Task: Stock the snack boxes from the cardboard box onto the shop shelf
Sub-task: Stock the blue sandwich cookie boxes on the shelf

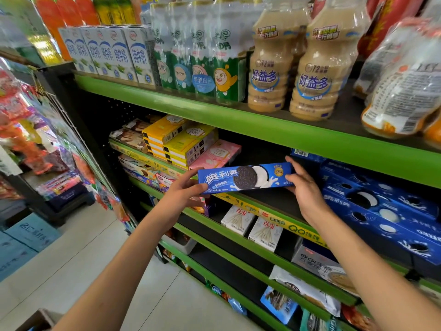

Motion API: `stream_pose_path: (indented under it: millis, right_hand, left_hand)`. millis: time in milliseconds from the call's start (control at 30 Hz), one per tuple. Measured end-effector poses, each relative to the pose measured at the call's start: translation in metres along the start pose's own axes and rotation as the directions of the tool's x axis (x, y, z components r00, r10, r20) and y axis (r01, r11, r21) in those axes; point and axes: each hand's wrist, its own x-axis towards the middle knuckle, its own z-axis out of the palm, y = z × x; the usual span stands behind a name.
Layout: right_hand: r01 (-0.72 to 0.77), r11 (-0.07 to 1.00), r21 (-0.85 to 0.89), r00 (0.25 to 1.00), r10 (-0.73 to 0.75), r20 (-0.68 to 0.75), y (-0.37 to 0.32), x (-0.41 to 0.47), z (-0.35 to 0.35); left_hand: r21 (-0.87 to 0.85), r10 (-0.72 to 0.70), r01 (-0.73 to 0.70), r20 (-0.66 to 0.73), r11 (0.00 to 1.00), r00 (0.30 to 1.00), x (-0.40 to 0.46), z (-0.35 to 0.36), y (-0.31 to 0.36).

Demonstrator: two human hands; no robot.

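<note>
While my left hand (185,187) and right hand (301,185) grip the blue box (245,177) ends, blue stack (381,206) sits right, pink box (216,154) left.

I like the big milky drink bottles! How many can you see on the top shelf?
2. One beige bottle stands right of the green cartoon packs, the other just right of it. More may hide behind them.

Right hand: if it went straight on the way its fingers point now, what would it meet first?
Probably nothing soon: the right hand, holding the long blue cookie box, points into the dark open gap of the green-edged shelf. Depth is unclear.
</note>
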Motion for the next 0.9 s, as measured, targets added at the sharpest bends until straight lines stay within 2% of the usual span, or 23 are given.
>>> stream_pose_path:
  millis: [200,467,900]
  right_hand:
    - [0.102,0.969,-0.227,0.984,-0.064,0.167,-0.002,-0.010,-0.002]
    - [0.134,0.952,-0.274,0.986,-0.099,0.135,-0.005,-0.013,-0.002]
    - [0.109,0.954,-0.281,0.989,-0.076,0.127,-0.007,-0.016,0.000]
  left_hand:
    - [0.168,0.090,-0.092,0.020,0.981,0.996,-0.008,-0.009,-0.002]
    - [0.194,0.157,-0.152,-0.015,0.969,0.987,-0.008,-0.005,-0.003]
    - [0.191,0.168,-0.159,-0.034,0.969,0.985,-0.012,-0.002,-0.002]
